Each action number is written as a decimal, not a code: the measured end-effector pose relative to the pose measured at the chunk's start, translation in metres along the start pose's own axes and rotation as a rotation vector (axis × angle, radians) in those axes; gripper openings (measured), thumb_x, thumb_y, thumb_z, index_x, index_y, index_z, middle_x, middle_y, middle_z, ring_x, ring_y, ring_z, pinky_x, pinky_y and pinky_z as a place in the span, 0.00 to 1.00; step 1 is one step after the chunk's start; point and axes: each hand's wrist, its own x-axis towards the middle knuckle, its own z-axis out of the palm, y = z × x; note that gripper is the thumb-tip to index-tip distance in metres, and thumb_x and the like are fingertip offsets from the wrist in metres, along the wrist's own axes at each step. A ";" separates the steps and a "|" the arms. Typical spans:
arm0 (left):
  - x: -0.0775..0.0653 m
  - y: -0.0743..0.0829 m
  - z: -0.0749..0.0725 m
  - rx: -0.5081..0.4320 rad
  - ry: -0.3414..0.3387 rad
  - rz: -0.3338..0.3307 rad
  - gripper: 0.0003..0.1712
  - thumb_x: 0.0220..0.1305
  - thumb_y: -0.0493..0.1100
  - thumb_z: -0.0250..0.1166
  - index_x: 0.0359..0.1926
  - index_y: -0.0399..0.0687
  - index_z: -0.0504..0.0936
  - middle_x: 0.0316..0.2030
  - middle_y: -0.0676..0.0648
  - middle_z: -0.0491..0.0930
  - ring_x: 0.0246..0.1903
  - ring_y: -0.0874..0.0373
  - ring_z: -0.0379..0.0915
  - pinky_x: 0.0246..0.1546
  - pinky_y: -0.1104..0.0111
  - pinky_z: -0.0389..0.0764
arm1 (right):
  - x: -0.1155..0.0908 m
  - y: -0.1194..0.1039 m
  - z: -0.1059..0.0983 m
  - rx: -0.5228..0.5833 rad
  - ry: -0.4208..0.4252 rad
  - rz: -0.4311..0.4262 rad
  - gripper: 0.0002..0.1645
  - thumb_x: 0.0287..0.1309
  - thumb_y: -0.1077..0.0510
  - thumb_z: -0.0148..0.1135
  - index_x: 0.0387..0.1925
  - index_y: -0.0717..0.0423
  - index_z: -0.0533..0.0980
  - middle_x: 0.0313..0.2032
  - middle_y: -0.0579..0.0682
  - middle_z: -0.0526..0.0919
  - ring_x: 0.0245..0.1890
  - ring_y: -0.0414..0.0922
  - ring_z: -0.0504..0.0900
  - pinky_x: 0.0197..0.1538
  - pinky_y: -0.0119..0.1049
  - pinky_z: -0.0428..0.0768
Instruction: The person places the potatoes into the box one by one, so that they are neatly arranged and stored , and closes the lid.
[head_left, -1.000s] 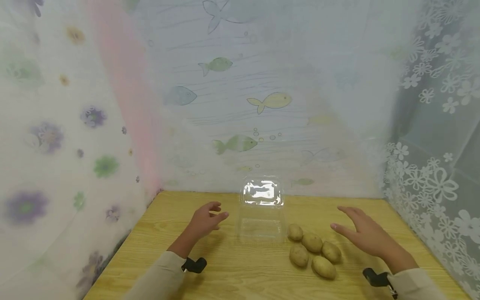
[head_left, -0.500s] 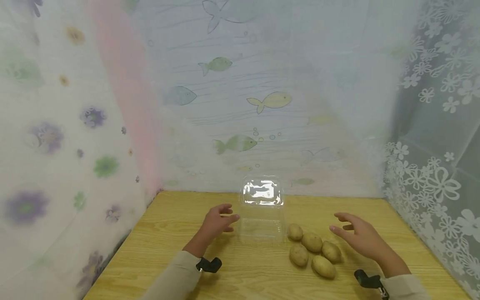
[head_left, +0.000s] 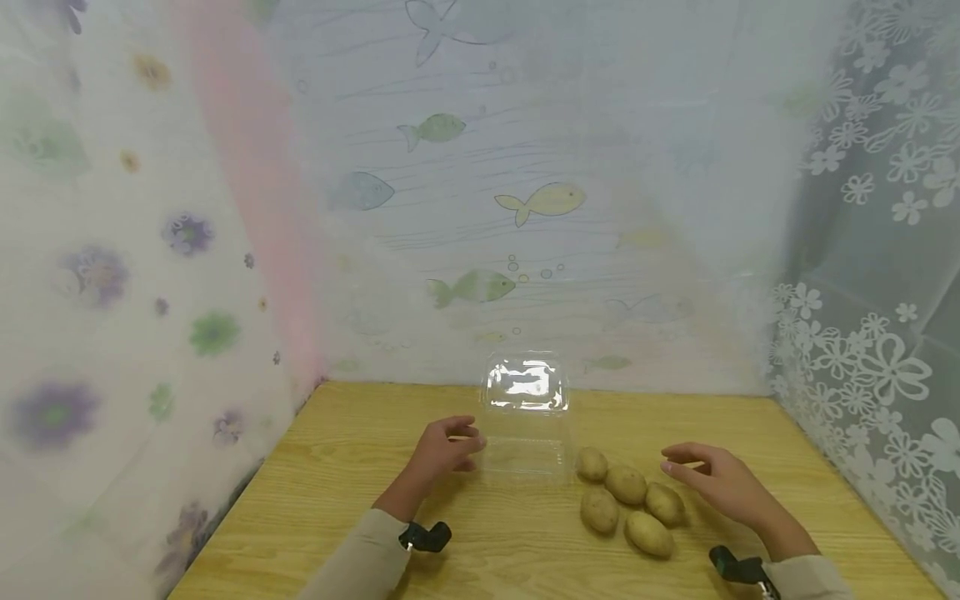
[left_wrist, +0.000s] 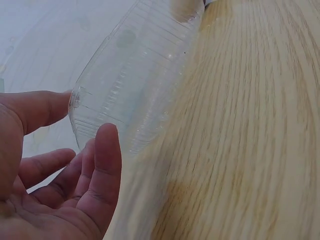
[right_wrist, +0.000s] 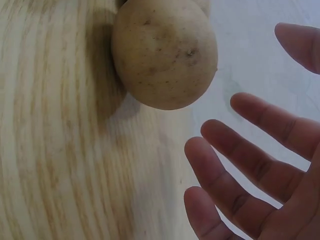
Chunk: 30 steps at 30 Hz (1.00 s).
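Observation:
An open clear plastic clamshell box [head_left: 525, 454] lies on the table, its shiny lid [head_left: 523, 383] raised at the back. My left hand [head_left: 444, 450] is at the box's left side, fingers loosely bent. In the left wrist view, its thumb tip and fingertips are right at the rim of the clear box [left_wrist: 125, 85]. Several potatoes [head_left: 625, 485] sit in a cluster to the right of the box. My right hand [head_left: 720, 483] is above and right of them with fingers apart, holding nothing. The right wrist view has one potato [right_wrist: 165, 55] close beyond those relaxed fingers.
The wood-grain table [head_left: 337, 467] has patterned sheets around it. A fish-print sheet [head_left: 465, 250] hangs behind, a flowered sheet [head_left: 135, 350] on the left, and a lacy flowered one [head_left: 847, 350] on the right. Black wrist devices [head_left: 426, 537] are strapped below both hands.
My left hand has moved right, up to the box's left edge. The right hand has come slightly lower, its fingers drawn closer together. The box and potatoes have stayed put.

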 end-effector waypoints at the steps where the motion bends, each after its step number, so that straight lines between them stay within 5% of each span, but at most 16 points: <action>1: 0.000 -0.001 0.000 0.000 -0.001 0.000 0.37 0.68 0.42 0.72 0.72 0.34 0.69 0.60 0.35 0.78 0.47 0.53 0.83 0.42 0.59 0.89 | 0.000 0.001 0.001 -0.002 0.001 -0.006 0.29 0.75 0.41 0.58 0.64 0.57 0.78 0.59 0.56 0.84 0.50 0.47 0.85 0.46 0.34 0.82; 14: 0.001 -0.012 -0.002 -0.074 -0.024 0.002 0.32 0.68 0.37 0.69 0.70 0.32 0.73 0.62 0.31 0.76 0.45 0.55 0.83 0.44 0.59 0.88 | 0.003 0.013 0.004 0.047 -0.030 -0.054 0.26 0.75 0.46 0.59 0.61 0.61 0.79 0.56 0.57 0.85 0.47 0.37 0.85 0.46 0.32 0.83; 23: -0.005 -0.011 -0.001 -0.107 -0.021 0.011 0.31 0.69 0.36 0.68 0.70 0.33 0.72 0.62 0.31 0.76 0.47 0.54 0.83 0.46 0.58 0.88 | -0.001 0.022 0.001 0.208 -0.120 -0.113 0.25 0.77 0.55 0.56 0.65 0.67 0.74 0.60 0.68 0.81 0.50 0.29 0.83 0.50 0.30 0.82; 30: -0.017 -0.009 0.003 -0.135 -0.011 0.017 0.30 0.70 0.37 0.67 0.70 0.33 0.72 0.62 0.31 0.75 0.47 0.54 0.81 0.45 0.58 0.87 | -0.006 0.025 -0.004 0.281 -0.208 -0.104 0.28 0.75 0.57 0.59 0.68 0.68 0.70 0.59 0.69 0.80 0.51 0.36 0.84 0.49 0.32 0.83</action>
